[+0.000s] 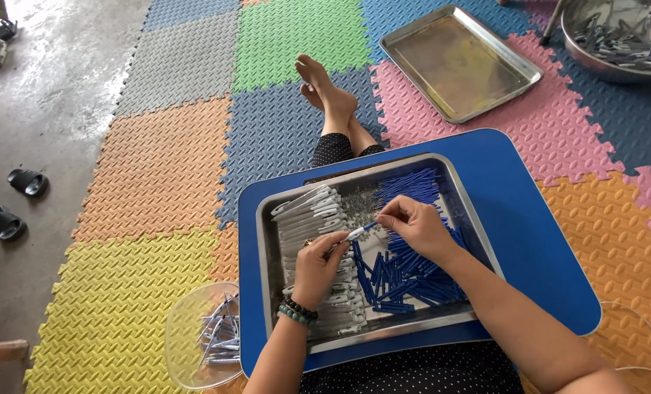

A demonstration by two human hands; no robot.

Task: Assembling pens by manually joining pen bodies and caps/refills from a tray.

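Note:
A steel tray (267, 248) rests on a blue lap board (537, 241). In it lie rows of white tube parts (307, 215), a heap of blue tube parts (406, 277) and a small pile of tiny metal pieces (358, 206). My left hand (318, 266), with a bead bracelet at the wrist, grips a white part with a blue piece at its end (356, 233). My right hand (413, 225) pinches the blue end of that same part, over the middle of the tray.
A clear plastic bowl (183, 332) with several finished pieces sits at my left. An empty steel tray (460, 62) and a steel bowl (617, 36) of parts lie ahead on coloured foam mats. Black sandals (15, 201) lie on the concrete floor. My bare feet (325, 91) stretch forward.

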